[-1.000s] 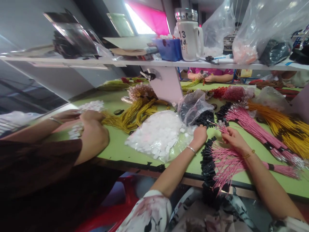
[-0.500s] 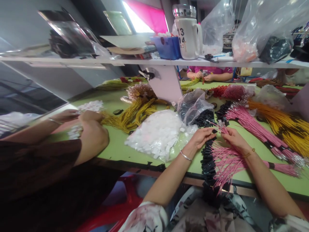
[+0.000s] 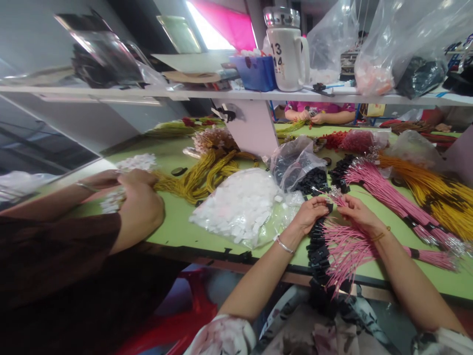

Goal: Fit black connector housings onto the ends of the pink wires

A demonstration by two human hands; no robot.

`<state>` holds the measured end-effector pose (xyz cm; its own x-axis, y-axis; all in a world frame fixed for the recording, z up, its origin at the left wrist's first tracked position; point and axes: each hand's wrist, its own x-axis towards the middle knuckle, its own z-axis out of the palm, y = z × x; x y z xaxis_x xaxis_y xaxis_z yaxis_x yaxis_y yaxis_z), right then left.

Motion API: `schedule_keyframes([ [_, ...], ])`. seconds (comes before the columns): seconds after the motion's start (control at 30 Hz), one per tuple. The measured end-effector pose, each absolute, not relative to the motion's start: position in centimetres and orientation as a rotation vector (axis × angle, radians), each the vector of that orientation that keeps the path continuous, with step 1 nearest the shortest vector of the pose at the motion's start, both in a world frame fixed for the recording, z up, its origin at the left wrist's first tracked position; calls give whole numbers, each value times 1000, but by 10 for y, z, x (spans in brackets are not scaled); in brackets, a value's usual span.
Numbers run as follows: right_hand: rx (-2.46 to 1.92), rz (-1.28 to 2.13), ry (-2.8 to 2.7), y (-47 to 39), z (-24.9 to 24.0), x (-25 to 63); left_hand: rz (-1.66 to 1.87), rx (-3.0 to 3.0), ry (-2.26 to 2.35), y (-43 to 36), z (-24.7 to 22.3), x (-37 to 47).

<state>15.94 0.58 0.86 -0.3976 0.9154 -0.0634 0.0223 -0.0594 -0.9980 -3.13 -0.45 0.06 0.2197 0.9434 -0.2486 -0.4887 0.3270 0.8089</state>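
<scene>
My left hand (image 3: 312, 213), with a silver bangle at the wrist, pinches a small black connector (image 3: 329, 209). Close on its right, my right hand (image 3: 356, 211) is closed around the metal-tipped ends of a bundle of pink wires (image 3: 337, 196). Loose pink wires (image 3: 351, 251) fan out below my right hand toward the table's front edge. A row of black connectors (image 3: 318, 249) lies beneath my left hand and hangs over the edge. Just beyond my hands are more black connectors (image 3: 312, 182) beside a clear bag.
Left of my hands lies a bag of white connectors (image 3: 242, 204). A co-worker's hands (image 3: 138, 190) are at far left near yellow wires (image 3: 199, 177). Pink wire bundles (image 3: 391, 197) and orange wires (image 3: 436, 182) lie right. A shelf (image 3: 207, 93) carries a mug (image 3: 286, 56).
My left fingers have closed in and turned slightly, and the black connector has moved down a little. The co-worker's hands at far left have shifted slightly.
</scene>
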Motion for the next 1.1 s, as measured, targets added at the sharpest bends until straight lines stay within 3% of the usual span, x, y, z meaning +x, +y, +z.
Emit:
schedule_keyframes([
  [0.67,-1060,1716,-1462,5,10,159,1082,696,816,-9,-4,-26],
  [1.1,-1128,1570,-1490,6,11,155,1086,594,827,-8,-6,-27],
])
